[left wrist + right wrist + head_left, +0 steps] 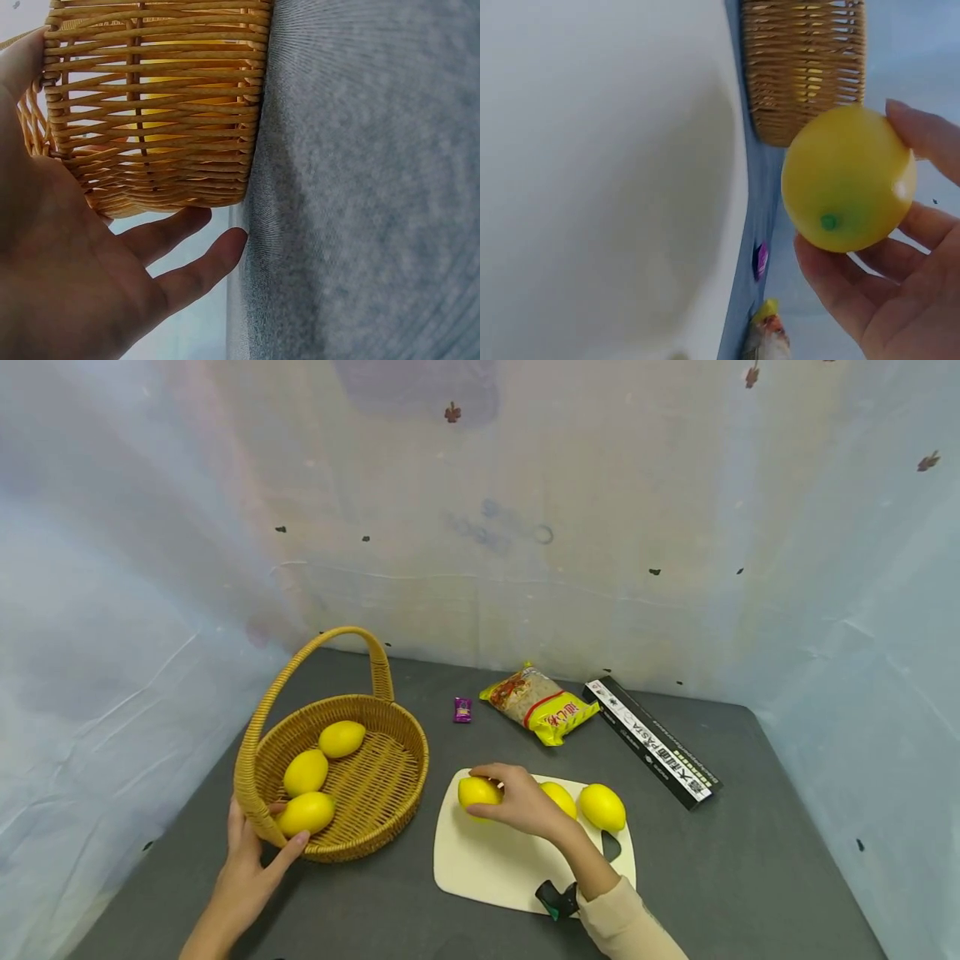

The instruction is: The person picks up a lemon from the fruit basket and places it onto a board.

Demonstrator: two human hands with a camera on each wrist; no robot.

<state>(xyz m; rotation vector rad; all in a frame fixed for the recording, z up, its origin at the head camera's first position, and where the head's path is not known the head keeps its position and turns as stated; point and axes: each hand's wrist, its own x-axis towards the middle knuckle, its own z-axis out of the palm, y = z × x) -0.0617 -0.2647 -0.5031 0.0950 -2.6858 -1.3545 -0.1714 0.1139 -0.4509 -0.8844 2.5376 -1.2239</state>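
My right hand (522, 803) holds a yellow lemon (478, 792) between thumb and fingers over the left part of a cream cutting board (487, 868). In the right wrist view, the held lemon (847, 180) shows a small green stem end. Two other lemons lie toward the board's right side, one lemon (602, 807) by the handle hole and another lemon (559, 797) partly behind my hand. On the left, my left hand (246, 875) grips the near-left rim of a round wicker basket (416, 735) with a tall arched handle. Three lemons (306, 774) rest inside the basket.
Behind the board lie a yellow-ended pasta bag (538, 703), a small purple packet (462, 710) and a long black pasta box (652, 743). The grey tabletop (757, 860) meets a pale sheet (570, 527) hanging at the back and sides.
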